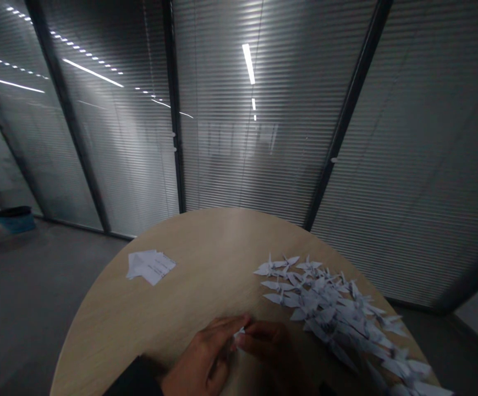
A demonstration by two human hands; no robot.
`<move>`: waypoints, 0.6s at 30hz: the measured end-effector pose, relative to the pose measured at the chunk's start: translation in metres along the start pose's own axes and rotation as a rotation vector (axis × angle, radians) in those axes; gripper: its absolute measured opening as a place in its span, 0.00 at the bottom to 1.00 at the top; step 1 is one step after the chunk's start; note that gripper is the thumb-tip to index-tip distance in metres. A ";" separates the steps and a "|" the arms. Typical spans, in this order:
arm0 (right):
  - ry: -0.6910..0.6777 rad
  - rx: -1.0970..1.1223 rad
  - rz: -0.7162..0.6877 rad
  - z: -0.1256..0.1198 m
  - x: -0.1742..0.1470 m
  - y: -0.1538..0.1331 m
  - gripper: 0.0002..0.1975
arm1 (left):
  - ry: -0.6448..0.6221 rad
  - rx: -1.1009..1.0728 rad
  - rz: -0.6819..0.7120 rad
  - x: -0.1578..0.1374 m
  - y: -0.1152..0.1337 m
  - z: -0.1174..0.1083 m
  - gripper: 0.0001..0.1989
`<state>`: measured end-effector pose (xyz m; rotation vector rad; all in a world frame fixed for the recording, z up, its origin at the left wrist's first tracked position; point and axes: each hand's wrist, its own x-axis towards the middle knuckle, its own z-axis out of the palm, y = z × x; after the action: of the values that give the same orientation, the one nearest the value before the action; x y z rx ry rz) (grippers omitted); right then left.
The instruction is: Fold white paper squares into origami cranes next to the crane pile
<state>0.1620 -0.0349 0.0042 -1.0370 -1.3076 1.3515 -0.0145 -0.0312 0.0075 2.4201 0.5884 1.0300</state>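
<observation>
Near the front of a round wooden table, my two hands meet over a small folded piece of white paper. My left hand is closed around it from the left, its fingers hiding most of the paper. From the other side my right hand pinches the paper between thumb and forefinger. Only a small pale tip shows between the fingertips. To the right of my hands lies a large heap of folded white paper cranes, reaching the table's right edge.
A few loose white paper sheets, some with print, lie on the table's left side. Behind the table stands a glass partition with blinds and dark frames. A blue bin stands on the floor at far left, near something red.
</observation>
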 end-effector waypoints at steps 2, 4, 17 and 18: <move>0.014 -0.027 0.009 0.000 0.000 0.000 0.12 | -0.004 0.001 -0.009 0.000 0.000 -0.001 0.35; 0.029 -0.045 0.012 0.000 0.000 -0.002 0.11 | -0.001 0.005 0.008 -0.001 -0.003 0.001 0.35; 0.102 -0.037 0.073 0.001 0.001 -0.002 0.13 | 0.048 -0.126 -0.129 0.008 0.010 -0.004 0.21; 0.098 -0.049 0.072 0.002 0.001 -0.002 0.13 | 0.055 -0.160 -0.163 0.009 0.011 -0.004 0.20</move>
<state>0.1604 -0.0338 0.0062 -1.1796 -1.2469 1.3109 -0.0089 -0.0338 0.0207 2.1730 0.6825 1.0362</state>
